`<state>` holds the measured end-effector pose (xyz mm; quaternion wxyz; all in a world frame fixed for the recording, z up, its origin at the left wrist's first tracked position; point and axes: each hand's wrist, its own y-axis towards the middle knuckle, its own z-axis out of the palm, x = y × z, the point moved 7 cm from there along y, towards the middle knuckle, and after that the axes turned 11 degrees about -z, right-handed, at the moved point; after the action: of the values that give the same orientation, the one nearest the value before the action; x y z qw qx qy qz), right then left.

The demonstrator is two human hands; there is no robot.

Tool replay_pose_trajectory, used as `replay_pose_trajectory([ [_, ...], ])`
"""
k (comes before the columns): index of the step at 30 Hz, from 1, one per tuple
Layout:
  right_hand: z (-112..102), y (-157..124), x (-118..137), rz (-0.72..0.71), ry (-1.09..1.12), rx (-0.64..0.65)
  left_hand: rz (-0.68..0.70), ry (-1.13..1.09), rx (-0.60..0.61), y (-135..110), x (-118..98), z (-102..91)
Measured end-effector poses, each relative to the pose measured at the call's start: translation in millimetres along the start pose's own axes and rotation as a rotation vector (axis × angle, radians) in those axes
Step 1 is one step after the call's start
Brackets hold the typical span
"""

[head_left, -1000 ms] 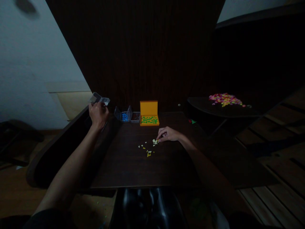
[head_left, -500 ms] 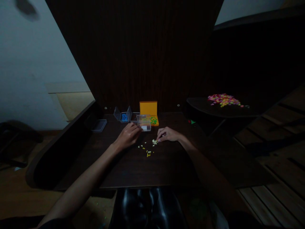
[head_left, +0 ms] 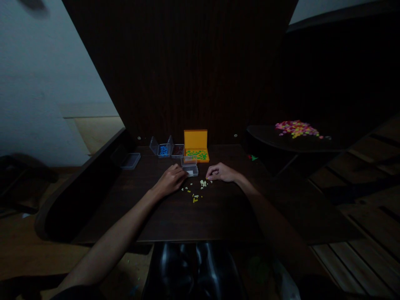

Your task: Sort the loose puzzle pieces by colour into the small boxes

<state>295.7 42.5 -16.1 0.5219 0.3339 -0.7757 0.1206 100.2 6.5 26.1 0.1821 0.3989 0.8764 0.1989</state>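
Note:
My left hand [head_left: 170, 180] rests on the dark table [head_left: 175, 216] with its fingers closed on a small clear plastic box [head_left: 190, 168], which stands open just in front of the orange box. My right hand [head_left: 220, 172] lies to the right of that box, fingertips pinched together at a little pile of white and yellow beads [head_left: 196, 189]. What the pinch holds is too small to make out.
An open orange box [head_left: 196, 146] with green beads stands at the table's back. Left of it are a clear box with blue beads [head_left: 163, 149] and a darker box [head_left: 178, 150]. A clear lid [head_left: 130, 161] lies at the left edge. A heap of coloured beads [head_left: 295, 128] sits on a side table.
My left hand carried the clear box from the far left across the table and set it down by the beads. My right hand stayed near the pile.

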Motion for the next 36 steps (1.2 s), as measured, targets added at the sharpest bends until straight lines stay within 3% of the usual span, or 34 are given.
replay_pose_trajectory([
  [8,-0.3,4.2,5.8,-0.021,-0.017,-0.133,-0.032,-0.012,0.033,-0.4,4.6,6.2],
  [20,30.5,17.2,34.9,-0.198,-0.078,-0.294,-0.049,-0.237,-0.147,0.5,-23.8,-11.5],
  [27,35.0,18.3,31.3,-0.207,-0.013,-0.316,-0.043,-0.239,-0.153,1.3,-23.8,-11.3],
  [36,40.6,22.2,19.3,-0.129,0.207,-0.383,-0.048,-0.083,-0.176,1.3,-21.0,-10.0],
])
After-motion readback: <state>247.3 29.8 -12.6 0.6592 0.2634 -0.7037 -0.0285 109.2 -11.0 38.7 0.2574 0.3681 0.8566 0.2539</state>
